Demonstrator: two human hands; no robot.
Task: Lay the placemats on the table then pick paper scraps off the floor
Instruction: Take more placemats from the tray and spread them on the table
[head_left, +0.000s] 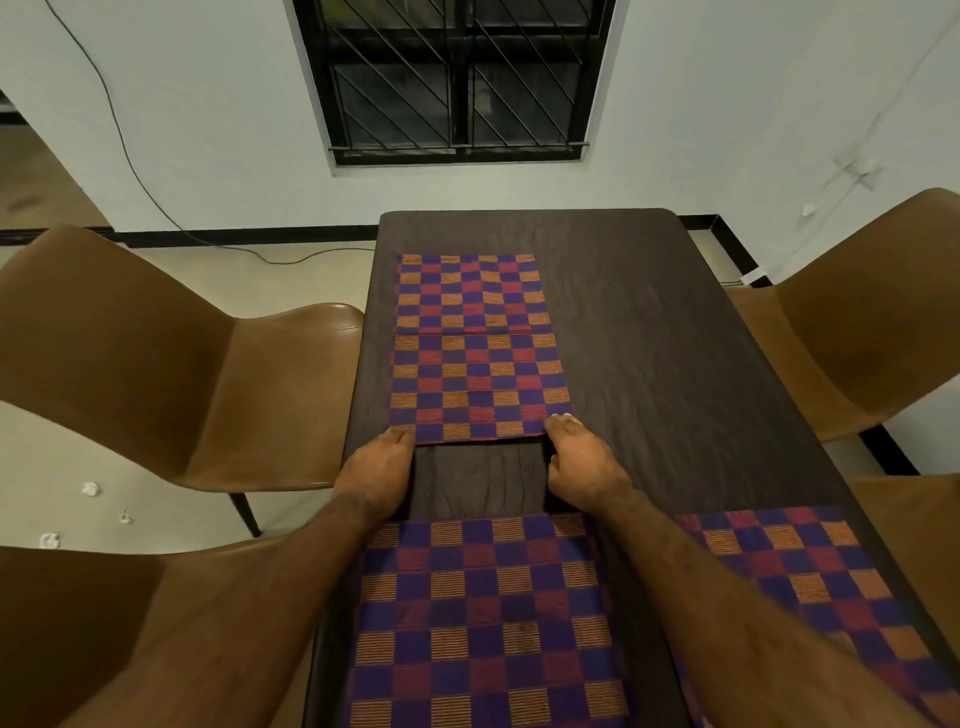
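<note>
A checkered placemat (475, 348) in purple, red and orange lies flat on the far left half of the dark wooden table (670, 338). My left hand (376, 470) pinches its near left corner and my right hand (582, 460) pinches its near right corner. A second placemat (483, 618) lies under my forearms at the near left. A third placemat (810, 587) lies at the near right. Three white paper scraps lie on the floor at the left: one scrap (90, 488), a smaller scrap (124, 516), and another scrap (49, 540).
Brown chairs stand on both sides: one chair (171, 374) at the far left, another (130, 623) at the near left, and a chair (857, 312) at the right. A black cable (291, 257) runs along the floor by the wall under a barred window (457, 78).
</note>
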